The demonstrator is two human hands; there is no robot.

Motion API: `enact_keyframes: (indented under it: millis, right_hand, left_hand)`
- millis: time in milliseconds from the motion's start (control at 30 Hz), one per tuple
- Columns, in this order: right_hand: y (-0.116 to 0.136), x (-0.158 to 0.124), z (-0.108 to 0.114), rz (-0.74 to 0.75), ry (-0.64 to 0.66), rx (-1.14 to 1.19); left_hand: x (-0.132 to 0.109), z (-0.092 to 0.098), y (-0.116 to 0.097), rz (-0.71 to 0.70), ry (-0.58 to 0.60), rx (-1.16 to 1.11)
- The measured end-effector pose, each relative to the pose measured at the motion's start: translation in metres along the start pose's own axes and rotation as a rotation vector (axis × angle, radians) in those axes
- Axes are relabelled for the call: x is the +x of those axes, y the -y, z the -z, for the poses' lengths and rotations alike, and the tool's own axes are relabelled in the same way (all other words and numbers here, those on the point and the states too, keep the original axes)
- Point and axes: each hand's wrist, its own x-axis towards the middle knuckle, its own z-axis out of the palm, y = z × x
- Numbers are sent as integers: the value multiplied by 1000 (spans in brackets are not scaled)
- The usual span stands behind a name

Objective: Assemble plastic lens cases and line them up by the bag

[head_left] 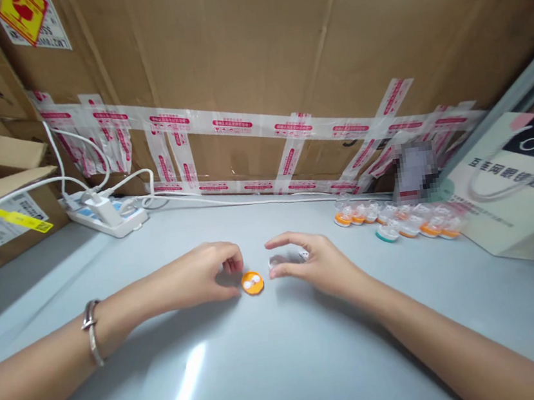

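A small round orange base (252,283) lies on the grey table between my two hands, with white pieces on its top. My left hand (220,272) is just left of it, fingers curled and thumb apart, holding nothing that I can see. To the right, my right hand (310,256) curves its thumb and fingers around a clear plastic cover (279,262). A white bit with dark dots, like a die (304,256), shows near the palm. The hand hides part of the cover, and its outline is faint.
Several clear domes with orange or teal bases (388,232) stand at the back right, beside a printed paper bag (514,195). A white power strip (113,219) with cables and an open carton (12,225) are at left. A large taped cardboard box (238,48) forms the back.
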Motion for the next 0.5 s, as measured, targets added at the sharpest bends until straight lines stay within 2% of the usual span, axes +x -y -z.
enact_keyframes:
  millis: [100,233,333,500]
  right_hand:
    - [-4,3,18,81,115,-196]
    - [-11,3,20,124,220,-342]
    - [-13,4,14,133,204,-313]
    - [-9,6,7,84,167,-70]
  left_hand:
    - [-2,-3,2,29,13,-37]
    - [-4,-14,1,0,-30,-104]
    - [-2,-21,0,-26,-65,-126]
    - [1,-26,3,-42,-91,-152]
